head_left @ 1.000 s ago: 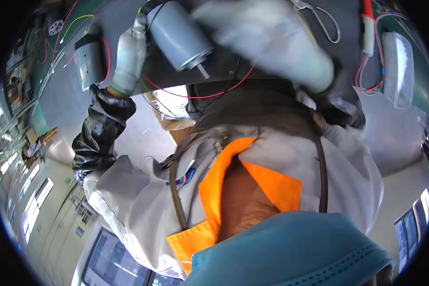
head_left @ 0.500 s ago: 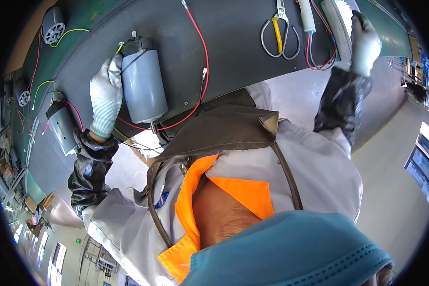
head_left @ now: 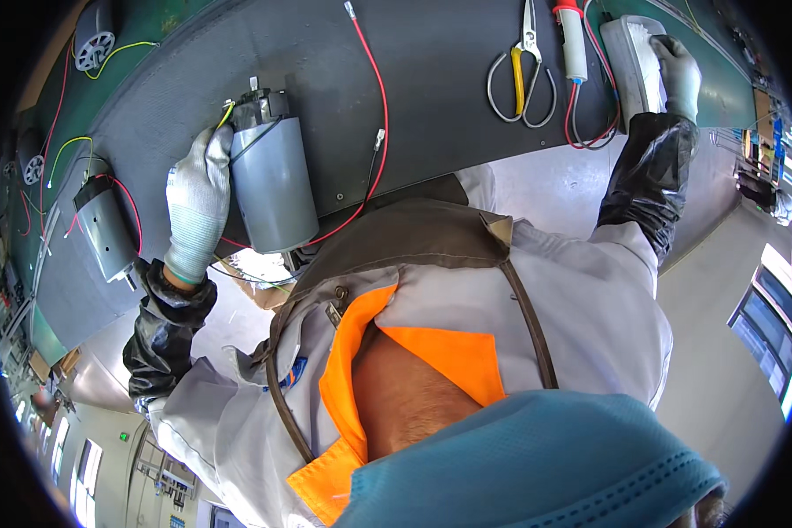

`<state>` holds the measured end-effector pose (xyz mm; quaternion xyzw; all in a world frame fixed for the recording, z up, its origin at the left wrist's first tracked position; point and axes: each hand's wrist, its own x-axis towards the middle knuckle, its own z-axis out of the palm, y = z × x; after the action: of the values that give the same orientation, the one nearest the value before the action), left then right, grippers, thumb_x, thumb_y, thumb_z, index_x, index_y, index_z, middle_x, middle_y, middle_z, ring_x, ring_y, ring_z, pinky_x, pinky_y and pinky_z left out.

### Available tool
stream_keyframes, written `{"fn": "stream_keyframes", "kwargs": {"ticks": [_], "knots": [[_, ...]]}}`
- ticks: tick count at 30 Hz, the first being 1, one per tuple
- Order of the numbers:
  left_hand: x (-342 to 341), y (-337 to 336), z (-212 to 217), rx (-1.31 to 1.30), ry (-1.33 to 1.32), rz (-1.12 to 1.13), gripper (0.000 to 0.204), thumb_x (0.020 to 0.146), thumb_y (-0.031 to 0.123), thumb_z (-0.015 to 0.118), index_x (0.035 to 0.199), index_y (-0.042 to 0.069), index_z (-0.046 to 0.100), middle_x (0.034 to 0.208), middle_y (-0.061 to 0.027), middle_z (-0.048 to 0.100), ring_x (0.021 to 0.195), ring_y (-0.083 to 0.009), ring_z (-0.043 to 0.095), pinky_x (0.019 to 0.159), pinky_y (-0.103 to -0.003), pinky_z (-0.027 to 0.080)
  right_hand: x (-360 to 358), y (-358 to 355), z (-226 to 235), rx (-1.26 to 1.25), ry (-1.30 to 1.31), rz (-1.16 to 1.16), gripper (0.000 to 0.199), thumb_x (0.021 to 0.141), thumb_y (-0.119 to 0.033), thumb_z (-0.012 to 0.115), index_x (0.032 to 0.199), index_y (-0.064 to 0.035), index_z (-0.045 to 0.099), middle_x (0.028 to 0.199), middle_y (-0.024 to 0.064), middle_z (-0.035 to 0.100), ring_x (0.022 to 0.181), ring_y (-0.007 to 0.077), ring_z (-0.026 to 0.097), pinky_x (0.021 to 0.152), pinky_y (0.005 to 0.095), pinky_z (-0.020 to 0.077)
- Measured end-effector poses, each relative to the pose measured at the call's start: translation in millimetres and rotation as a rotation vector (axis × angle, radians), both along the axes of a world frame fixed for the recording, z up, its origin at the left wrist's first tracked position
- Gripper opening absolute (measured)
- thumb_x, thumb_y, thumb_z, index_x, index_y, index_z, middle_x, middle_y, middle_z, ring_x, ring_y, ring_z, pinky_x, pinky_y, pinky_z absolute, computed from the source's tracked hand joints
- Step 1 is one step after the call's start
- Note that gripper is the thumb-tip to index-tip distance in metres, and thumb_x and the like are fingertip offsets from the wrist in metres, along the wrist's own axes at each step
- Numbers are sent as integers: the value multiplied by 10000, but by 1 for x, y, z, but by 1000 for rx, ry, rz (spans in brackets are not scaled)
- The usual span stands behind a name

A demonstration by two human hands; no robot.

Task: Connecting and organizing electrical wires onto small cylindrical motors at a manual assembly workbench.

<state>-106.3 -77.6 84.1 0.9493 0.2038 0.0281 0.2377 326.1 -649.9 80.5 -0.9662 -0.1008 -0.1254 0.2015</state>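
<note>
Just beyond the brown apron (head_left: 414, 231), the near edge of the dark counter (head_left: 449, 106) curves across, and a grey cylindrical motor (head_left: 275, 189) lies with its shaft end at that edge, toward the body. Its wired end points away. The gloved left hand (head_left: 200, 194) is along the motor's left side, its grip nearly closed, fingers bent together with the tips against the wired end, beside a yellow-green lead (head_left: 227, 114); whether they pinch it I cannot tell. To the motor's right, one red wire (head_left: 384, 88) bows out along the edge and runs away over the counter, a black lead (head_left: 371, 163) with a metal terminal close by it. From there a broad stretch of dark surface reaches to one pair of snips (head_left: 521, 79) with a yellow grip cover. Just right of those lies one red-and-white corded tool (head_left: 573, 48), its cable looping near the edge. Next comes one pale tray (head_left: 623, 66) with white contents; the gloved right hand (head_left: 680, 77) is at its right side, fingers partly bent, their hold unclear. Left of the left hand, past a strip of counter, sits a second motor (head_left: 107, 231); two more (head_left: 94, 37) stand farther off, making four.
</note>
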Motion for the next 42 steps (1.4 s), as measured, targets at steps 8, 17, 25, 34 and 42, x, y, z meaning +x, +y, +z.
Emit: {"fn": "stream_keyframes", "kwargs": {"ticks": [8,17,25,34,42], "knots": [[3,4,-2,26,61,-34,487,1105,402,463,1229,-29,652,831,-315,646,762,-478,658,655,-475,507,-1,8,-12,-76,184,-69,235,893,-278,748,1075,-135,788,931,41,788,829,120,719,787,295,540],[8,1,3,41,94,-42,447,1090,422,479,1167,24,669,845,-284,676,815,-484,675,681,-516,537,-14,6,-5,-165,111,-25,287,870,-322,778,1064,-111,791,962,93,784,890,210,743,851,330,543],[9,14,16,-129,245,-12,551,1069,521,496,1149,-1,653,736,-169,634,703,-302,658,624,-405,492,-118,120,80,420,-99,170,253,918,-122,771,1117,35,763,1056,93,777,926,128,695,892,270,537],[22,9,41,-605,635,45,491,1024,571,517,934,101,626,582,55,479,415,-68,471,365,-257,341,-154,221,18,513,606,343,178,954,-120,721,1077,-2,775,922,38,765,704,25,618,552,175,427],[15,34,11,-868,446,4,399,999,421,644,1120,46,708,744,-3,635,559,-112,568,494,-277,459,-191,284,-21,1203,1236,627,271,995,-132,633,1219,19,640,1098,177,707,766,162,640,648,273,536]]}}
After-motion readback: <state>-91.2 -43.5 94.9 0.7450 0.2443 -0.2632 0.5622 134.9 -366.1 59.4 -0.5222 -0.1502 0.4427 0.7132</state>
